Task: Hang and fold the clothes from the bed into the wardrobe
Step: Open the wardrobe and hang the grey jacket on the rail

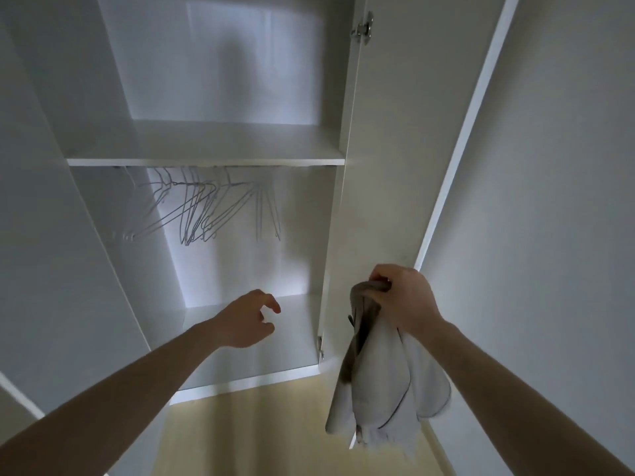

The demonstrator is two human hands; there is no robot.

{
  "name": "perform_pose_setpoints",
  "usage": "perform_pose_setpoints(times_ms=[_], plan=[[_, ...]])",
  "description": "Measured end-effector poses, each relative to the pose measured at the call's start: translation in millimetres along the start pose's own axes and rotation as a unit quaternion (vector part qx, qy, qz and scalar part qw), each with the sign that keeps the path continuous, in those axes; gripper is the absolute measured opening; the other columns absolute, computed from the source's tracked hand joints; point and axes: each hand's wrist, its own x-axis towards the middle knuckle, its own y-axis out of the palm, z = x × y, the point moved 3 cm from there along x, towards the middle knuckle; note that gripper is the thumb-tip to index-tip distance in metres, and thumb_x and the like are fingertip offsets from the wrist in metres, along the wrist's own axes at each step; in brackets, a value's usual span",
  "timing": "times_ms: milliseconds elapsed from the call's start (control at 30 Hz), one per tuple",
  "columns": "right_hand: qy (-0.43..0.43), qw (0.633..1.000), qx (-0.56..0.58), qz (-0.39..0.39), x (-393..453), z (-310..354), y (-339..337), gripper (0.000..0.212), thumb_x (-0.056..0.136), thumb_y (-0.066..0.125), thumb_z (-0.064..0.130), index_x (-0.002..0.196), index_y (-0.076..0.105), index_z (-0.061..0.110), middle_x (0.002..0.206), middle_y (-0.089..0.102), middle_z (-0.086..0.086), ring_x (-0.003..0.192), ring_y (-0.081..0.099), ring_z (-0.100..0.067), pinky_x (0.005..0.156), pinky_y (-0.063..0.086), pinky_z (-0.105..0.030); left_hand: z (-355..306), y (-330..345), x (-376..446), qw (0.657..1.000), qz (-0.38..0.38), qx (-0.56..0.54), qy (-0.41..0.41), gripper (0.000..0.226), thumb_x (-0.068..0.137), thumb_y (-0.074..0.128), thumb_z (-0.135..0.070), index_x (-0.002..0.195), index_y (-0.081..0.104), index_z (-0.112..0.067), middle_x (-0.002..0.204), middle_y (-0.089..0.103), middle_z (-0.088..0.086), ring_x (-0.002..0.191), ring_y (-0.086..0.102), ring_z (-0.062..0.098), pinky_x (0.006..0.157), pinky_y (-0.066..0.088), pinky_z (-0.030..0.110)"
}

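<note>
Right hand [402, 300] grips a grey garment [381, 383] beside the white wardrobe [206, 142]; left hand [249, 319] hangs loosely curled.

Dim room, pale grey wall [549, 166] at right, light yellowish floor [275, 431], perhaps wood, soft low light

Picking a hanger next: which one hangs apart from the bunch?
The rightmost hanger; it hangs straight down alone, while the other hangers crowd together tilted to its left.

At centre frame an open white wardrobe [206, 142] shows wire hangers [202, 207] bunched under its shelf. Lower right, the right hand [402, 300] grips a pale garment [381, 383] — it dangles. The left hand [247, 321] reaches inward, fingers loosely curled — holding nothing.
</note>
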Motion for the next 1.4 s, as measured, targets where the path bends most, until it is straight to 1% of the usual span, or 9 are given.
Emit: perform_pose_setpoints(times_ms=[233,433,567,733,933,1100,1233,1300,1400], plan=[[-0.155,0.986,0.028,-0.051,9.8,25.8,-28.6,0.015,0.080,0.063,0.030,0.073,0.071,0.019,0.072,0.063,0.013,0.075,0.054,-0.011,0.068,0.046,-0.025,12.6,56.6,-14.0,0.974,0.177,-0.108,-0.091,0.075,0.078,0.087,-0.032,0.142,0.048,-0.037,0.138,0.049,-0.011,0.113,0.060,0.010,0.092,0.055,0.025],[-0.245,0.968,0.039,-0.025,5.7,48.7,-9.9,0.015,0.081,0.063,0.028,0.075,0.074,0.019,0.076,0.063,0.014,0.075,0.049,-0.012,0.068,0.038,-0.015,23.8,87.0,-28.8,0.924,0.208,-0.287,-0.146,0.085,0.080,0.086,-0.021,0.150,0.042,-0.040,0.155,0.041,-0.007,0.135,0.044,0.016,0.109,0.041,0.032],[-0.282,0.959,0.021,0.013,4.4,56.0,10.5,0.019,0.084,0.063,0.031,0.077,0.075,0.018,0.078,0.062,0.013,0.076,0.046,-0.009,0.069,0.037,-0.015,7.7,77.8,-40.0,0.897,0.208,-0.374,-0.113,0.035,0.098,0.063,-0.033,0.133,0.064,-0.028,0.136,0.064,-0.008,0.127,0.059,0.015,0.105,0.041,0.036],[-0.341,0.938,0.018,0.050,-8.8,70.7,33.7,0.020,0.086,0.064,0.032,0.078,0.075,0.018,0.078,0.060,0.008,0.075,0.045,-0.013,0.066,0.037,-0.020,6.3,73.1,-52.5,0.895,0.247,-0.288,-0.233,0.074,0.080,0.047,-0.089,0.098,0.076,-0.024,0.098,0.079,-0.003,0.089,0.074,0.014,0.093,0.051,0.038],[-0.444,0.894,0.024,0.060,-23.2,95.3,56.5,0.010,0.088,0.072,0.021,0.080,0.075,0.017,0.080,0.058,0.004,0.073,0.045,-0.016,0.066,0.034,-0.018,31.3,100.8,-70.2,0.866,0.277,-0.262,-0.324,0.007,0.090,0.067,-0.022,0.090,0.073,-0.026,0.088,0.069,-0.004,0.077,0.064,0.010,0.080,0.051,0.026],[-0.445,0.892,-0.009,0.075,-28.8,81.3,58.9,0.011,0.086,0.070,0.020,0.076,0.074,0.019,0.079,0.056,0.004,0.071,0.047,-0.017,0.059,0.037,-0.022,58.9,83.8,-69.9,0.852,0.056,-0.358,-0.379,0.010,0.093,0.063,-0.008,0.099,0.070,-0.006,0.090,0.077,0.008,0.080,0.075,0.021,0.066,0.061,0.029],[-0.411,0.903,-0.050,0.116,-35.4,52.4,73.2,0.026,0.089,0.060,0.038,0.073,0.071,0.022,0.079,0.054,0.007,0.073,0.044,-0.008,0.061,0.030,-0.017,77.7,36.4,-68.3,0.718,-0.164,-0.557,-0.383,0.024,0.088,0.046,0.015,0.084,0.060,-0.004,0.080,0.063,0.016,0.070,0.062,0.027,0.051,0.061,0.032],[-0.359,0.918,-0.046,0.163,-33.8,33.7,81.5,0.038,0.091,0.058,0.055,0.075,0.070,0.023,0.079,0.051,0.010,0.071,0.041,-0.004,0.061,0.032,-0.018,81.1,15.3,-67.9,0.693,-0.196,-0.586,-0.371,0.025,0.084,0.041,0.015,0.082,0.055,-0.006,0.079,0.055,0.014,0.070,0.057,0.026,0.058,0.058,0.035],[-0.283,0.923,-0.041,0.258,-29.2,11.1,89.5,0.045,0.091,0.058,0.063,0.079,0.070,0.021,0.082,0.045,0.013,0.068,0.046,-0.004,0.060,0.037,-0.023,73.3,-17.2,-69.6,0.712,-0.163,-0.601,-0.323,0.016,0.071,0.042,0.004,0.077,0.048,-0.009,0.075,0.050,0.010,0.067,0.053,0.024,0.066,0.050,0.035]])
